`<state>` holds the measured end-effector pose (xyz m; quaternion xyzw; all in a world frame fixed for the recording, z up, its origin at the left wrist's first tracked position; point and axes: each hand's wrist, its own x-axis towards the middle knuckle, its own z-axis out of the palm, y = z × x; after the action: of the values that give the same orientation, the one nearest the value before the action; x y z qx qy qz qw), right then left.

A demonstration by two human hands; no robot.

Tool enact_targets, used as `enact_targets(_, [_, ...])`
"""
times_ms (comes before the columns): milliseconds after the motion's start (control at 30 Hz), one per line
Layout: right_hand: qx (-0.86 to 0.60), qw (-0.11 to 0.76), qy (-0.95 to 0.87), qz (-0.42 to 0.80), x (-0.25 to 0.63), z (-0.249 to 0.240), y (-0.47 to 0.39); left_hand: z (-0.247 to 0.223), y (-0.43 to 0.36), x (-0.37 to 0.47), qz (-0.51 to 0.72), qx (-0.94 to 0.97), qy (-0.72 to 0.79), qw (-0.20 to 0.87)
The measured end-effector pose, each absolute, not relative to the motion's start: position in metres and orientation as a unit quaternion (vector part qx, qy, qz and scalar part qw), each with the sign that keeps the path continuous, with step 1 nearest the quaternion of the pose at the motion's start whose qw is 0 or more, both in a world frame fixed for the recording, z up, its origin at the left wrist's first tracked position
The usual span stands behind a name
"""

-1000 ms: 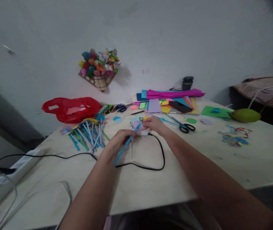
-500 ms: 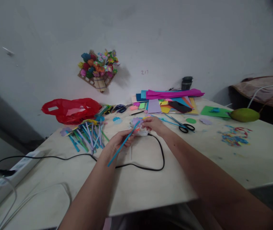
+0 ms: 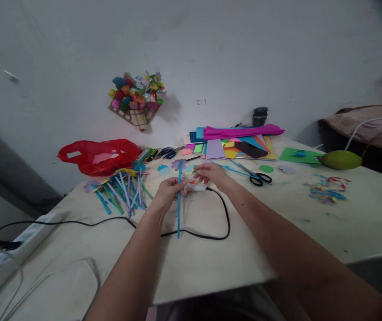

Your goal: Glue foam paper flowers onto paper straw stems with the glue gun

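Observation:
My left hand (image 3: 170, 191) is closed around a blue paper stick (image 3: 178, 209), which stands nearly upright. A purple scalloped paper flower (image 3: 178, 164) is at the stick's top end. My right hand (image 3: 211, 173) hovers just right of the flower, apart from it. Its fingers are loosely curled and apart, and I make out nothing held in them. Below that hand lies a white glue gun (image 3: 196, 187) with a black cord. A light blue paper cutout (image 3: 188, 169) lies near my right fingertips.
Finished paper stems (image 3: 124, 191) and a red plastic bag (image 3: 100, 156) lie left. Coloured sheets (image 3: 244, 132) are stacked at the back. Scissors (image 3: 260, 179), a green fruit (image 3: 341, 159) and paper scraps (image 3: 328, 191) are on the right. A black cord (image 3: 227, 218) loops across the table.
The blue stick has swung from a slant to nearly upright, carrying the purple flower slightly left. My right hand has come away from the flower.

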<state>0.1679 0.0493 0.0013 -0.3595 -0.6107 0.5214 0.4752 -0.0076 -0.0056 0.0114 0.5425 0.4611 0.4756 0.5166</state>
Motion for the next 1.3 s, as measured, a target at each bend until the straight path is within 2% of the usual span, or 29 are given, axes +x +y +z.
enact_targets(200, [-0.369,0.42,-0.683,0.469,0.149,0.003,0.036,0.01,-0.003,-0.009,0.487,0.547,0.456,0.506])
enact_targets(367, [-0.382,0.443,-0.672,0.455,0.132,0.007,0.025,0.012,-0.005,-0.006,0.507,0.55,0.491,0.447])
enact_targets(700, [-0.424,0.468,-0.677,0.377,0.123,0.007,0.021,0.002,-0.004,0.018,0.463,0.604,0.557,0.333])
enact_targets(767, [-0.428,0.483,-0.68,0.348,0.123,0.006,0.023,0.001,-0.005,0.019,0.477,0.603,0.531,0.357])
enact_targets(833, [-0.423,0.488,-0.666,0.372,0.124,0.007,0.023,0.002,-0.007,0.019,0.485,0.584,0.482,0.438])
enact_targets(933, [-0.372,0.49,-0.609,0.501,0.129,0.01,0.022,0.007,-0.011,0.016,0.468,0.515,0.388,0.604])
enact_targets(1033, [-0.279,0.492,-0.561,0.605,0.133,0.011,0.021,0.011,-0.013,0.013,0.458,0.454,0.322,0.693])
enact_targets(1167, [-0.2,0.481,-0.548,0.654,0.135,0.009,0.024,0.01,-0.013,0.012,0.472,0.442,0.316,0.695])
enact_targets(1300, [-0.198,0.492,-0.542,0.652,0.135,0.004,0.029,0.009,-0.011,0.009,0.488,0.475,0.355,0.641])
